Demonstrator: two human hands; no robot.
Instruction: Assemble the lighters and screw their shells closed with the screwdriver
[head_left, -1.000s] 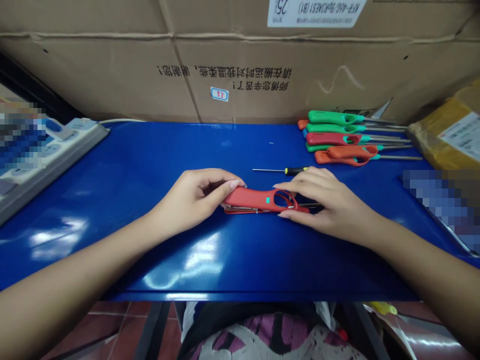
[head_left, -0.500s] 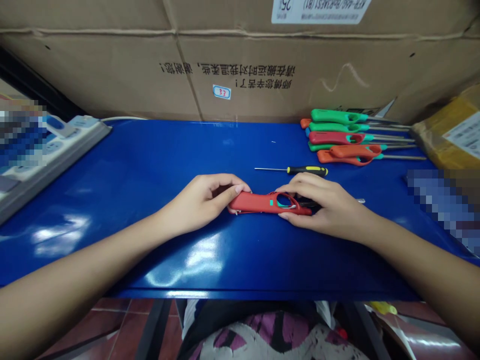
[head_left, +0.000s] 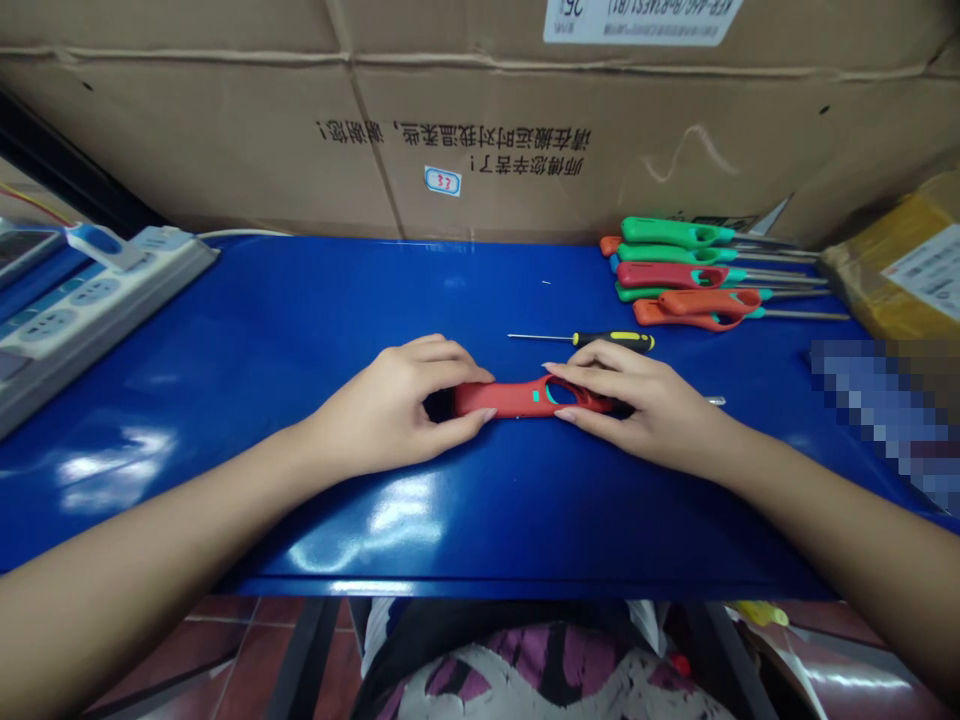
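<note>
A red long-nosed lighter (head_left: 517, 398) with a teal trigger lies flat on the blue table (head_left: 300, 330), its metal tip poking out to the right. My left hand (head_left: 409, 405) pinches the butt end of the red handle between thumb and fingers. My right hand (head_left: 637, 400) is closed over the trigger end, fingers above and thumb below. Just behind my right hand lies a small screwdriver (head_left: 592, 340) with a black and yellow handle, its shaft pointing left.
A pile of several green, red and orange lighters (head_left: 690, 275) lies at the back right. Large cardboard boxes (head_left: 480, 120) wall off the back. A white power strip (head_left: 90, 300) sits at the left, a yellow-brown parcel (head_left: 900, 270) at the right.
My left hand has slid further over the lighter's butt end, thumb now underneath. The lighter has shifted slightly away from me. My right hand keeps its grip.
</note>
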